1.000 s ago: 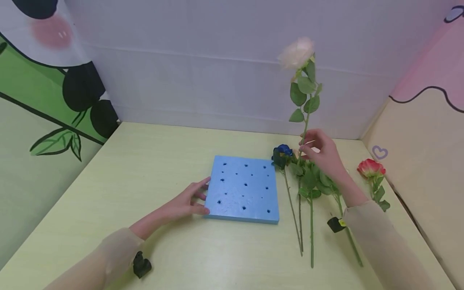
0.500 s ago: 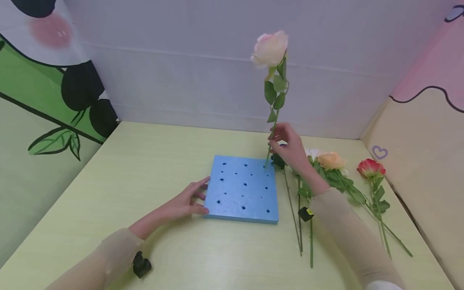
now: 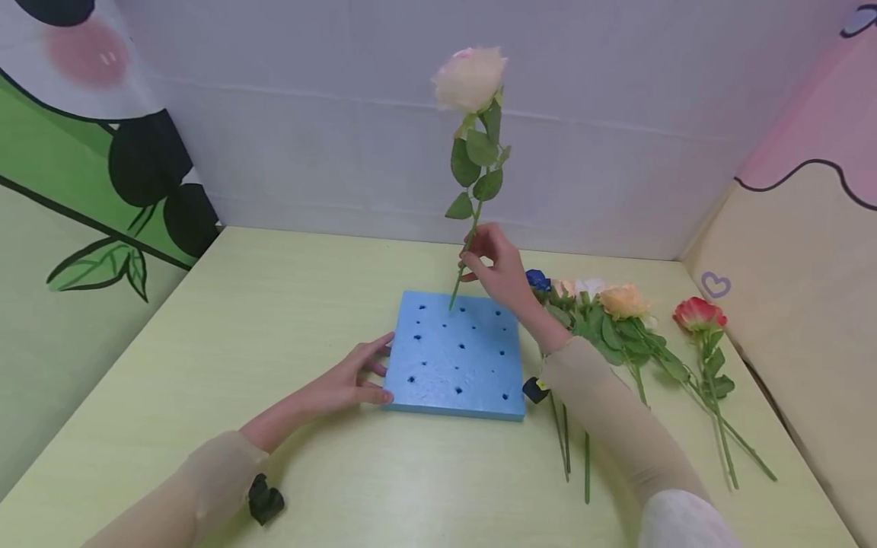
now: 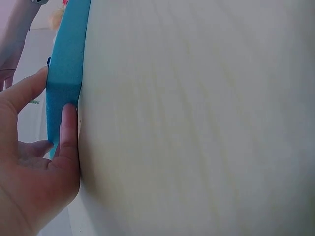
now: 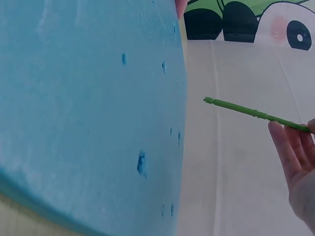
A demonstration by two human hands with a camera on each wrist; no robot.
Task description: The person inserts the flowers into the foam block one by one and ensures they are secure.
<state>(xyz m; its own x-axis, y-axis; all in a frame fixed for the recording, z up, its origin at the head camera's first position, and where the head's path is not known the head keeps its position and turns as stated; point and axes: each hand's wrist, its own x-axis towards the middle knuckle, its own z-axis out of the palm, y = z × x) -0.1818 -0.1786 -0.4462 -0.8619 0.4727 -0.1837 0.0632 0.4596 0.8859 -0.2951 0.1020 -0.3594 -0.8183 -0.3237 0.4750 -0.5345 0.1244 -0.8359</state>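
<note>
My right hand pinches the green stem of an artificial pale pink rose. The rose stands nearly upright over the back of a blue foam board dotted with holes. In the right wrist view the bare lower end of the stem hangs in the air, apart from the board's surface. My left hand touches the board's left edge with fingers spread along it. In the left wrist view the left fingertips press on the board's side face.
Right of the board lie several artificial flowers: a blue rose, a peach one, a white one and a red-pink one. My right forearm passes over some stems. A pale cloth wall closes off the table's back.
My right hand has carried the pale pink rose leftward from above the other flowers to over the board's back part. My left hand has stayed at the board's left edge.
</note>
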